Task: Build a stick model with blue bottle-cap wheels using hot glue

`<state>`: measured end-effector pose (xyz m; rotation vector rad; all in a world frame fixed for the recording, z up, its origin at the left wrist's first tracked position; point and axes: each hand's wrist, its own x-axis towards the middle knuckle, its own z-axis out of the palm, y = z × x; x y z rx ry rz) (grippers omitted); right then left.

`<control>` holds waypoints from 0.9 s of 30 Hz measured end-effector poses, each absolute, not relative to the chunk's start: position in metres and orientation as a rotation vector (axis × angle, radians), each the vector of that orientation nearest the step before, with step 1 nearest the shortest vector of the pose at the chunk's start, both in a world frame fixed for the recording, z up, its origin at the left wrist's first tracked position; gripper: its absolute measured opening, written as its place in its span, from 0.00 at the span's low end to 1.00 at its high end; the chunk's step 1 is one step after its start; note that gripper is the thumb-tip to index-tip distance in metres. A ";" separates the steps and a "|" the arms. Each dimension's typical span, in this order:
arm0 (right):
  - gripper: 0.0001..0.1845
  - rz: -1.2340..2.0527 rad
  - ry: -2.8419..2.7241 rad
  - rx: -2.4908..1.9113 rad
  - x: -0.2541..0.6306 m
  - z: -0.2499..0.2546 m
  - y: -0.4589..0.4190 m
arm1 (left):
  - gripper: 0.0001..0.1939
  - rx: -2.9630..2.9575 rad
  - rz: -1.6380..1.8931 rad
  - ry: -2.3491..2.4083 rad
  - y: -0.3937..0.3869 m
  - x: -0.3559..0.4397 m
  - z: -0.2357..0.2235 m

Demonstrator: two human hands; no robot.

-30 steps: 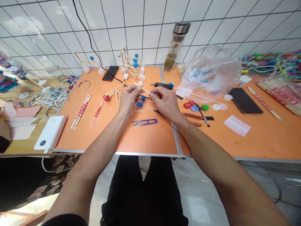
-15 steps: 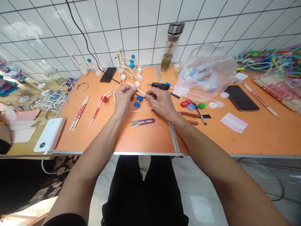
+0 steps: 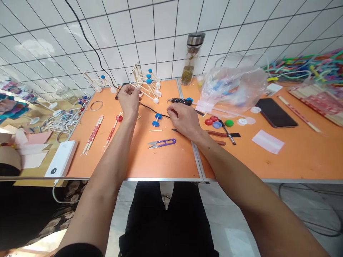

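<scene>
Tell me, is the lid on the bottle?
Yes, it's on: the silver lid sits right on top of the glass bottle.

This is a small craft workshop: an orange folding table (image 3: 166, 160) against a white tiled wall (image 3: 150, 35) carries a black hot-glue gun (image 3: 180, 101), red-handled pliers (image 3: 215, 132) and multicoloured plastic strips (image 3: 302, 69).

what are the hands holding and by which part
The left hand pinches a thin wooden stick near its end between the fingertips. The right hand rests by the end of a black cord; whether it grips it cannot be told.
</scene>
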<state>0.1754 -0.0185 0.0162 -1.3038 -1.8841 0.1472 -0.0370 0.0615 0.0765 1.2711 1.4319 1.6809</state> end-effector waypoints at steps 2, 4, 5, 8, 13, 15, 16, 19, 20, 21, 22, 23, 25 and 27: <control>0.10 0.142 -1.889 -1.304 0.176 0.016 -0.019 | 0.13 1.298 1.684 1.445 0.074 -0.035 0.079; 0.10 0.138 -1.878 -1.312 0.177 0.017 -0.019 | 0.13 1.310 1.655 1.477 0.086 -0.033 0.080; 0.11 0.136 -1.872 -1.316 0.178 0.018 -0.019 | 0.13 1.311 1.631 1.495 0.091 -0.033 0.081; 0.11 0.119 -1.858 -1.332 0.179 0.020 -0.019 | 0.14 1.320 1.571 1.529 0.108 -0.031 0.080; 0.12 0.106 -1.841 -1.344 0.179 0.021 -0.021 | 0.15 1.319 1.504 1.547 0.132 -0.028 0.077; 0.12 0.100 -1.846 -1.351 0.179 0.023 -0.021 | 0.15 1.307 1.497 1.565 0.139 -0.028 0.076; 0.13 0.097 -1.848 -1.356 0.179 0.024 -0.022 | 0.15 1.303 1.492 1.578 0.141 -0.027 0.075; 0.12 0.101 -1.840 -1.366 0.180 0.025 -0.022 | 0.15 1.290 1.470 1.606 0.147 -0.026 0.074; 0.12 0.109 -1.837 -1.366 0.180 0.025 -0.022 | 0.15 1.283 1.461 1.608 0.148 -0.026 0.073; 0.12 0.116 -1.835 -1.366 0.181 0.026 -0.022 | 0.15 1.274 1.455 1.607 0.150 -0.026 0.073; 0.12 0.122 -1.834 -1.366 0.181 0.025 -0.022 | 0.15 1.264 1.451 1.605 0.151 -0.025 0.072; 0.12 0.123 -1.835 -1.367 0.181 0.025 -0.022 | 0.15 1.256 1.450 1.602 0.151 -0.025 0.072; 0.12 0.119 -1.836 -1.369 0.181 0.025 -0.022 | 0.14 1.250 1.450 1.594 0.152 -0.025 0.072; 0.12 0.114 -1.834 -1.367 0.181 0.025 -0.022 | 0.14 1.255 1.449 1.593 0.152 -0.024 0.071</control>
